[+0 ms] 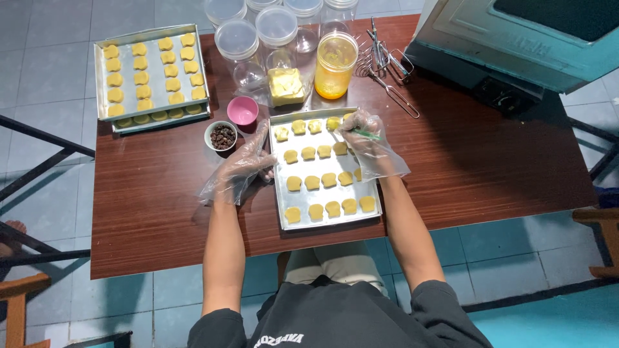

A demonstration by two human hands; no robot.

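A metal baking tray (278, 193) with several yellow dough pieces (312, 182) lies on the brown table in front of me. My left hand (248, 164), in a loose clear plastic glove, rests at the tray's left rim, fingers apart. My right hand (364, 132), also gloved, hovers over the tray's far right corner and grips a thin green-handled brush (366, 134) near a dough piece. A small bowl of dark raisins or chips (221, 136) and a pink cup (243, 110) stand just beyond my left hand.
A second tray of dough pieces (152, 72) sits at the far left of the table. Clear lidded jars (240, 51), a jar of yellow liquid (334, 64), a butter block (285, 86) and mixer beaters (387, 61) line the back. A metal oven (516, 38) stands at the right.
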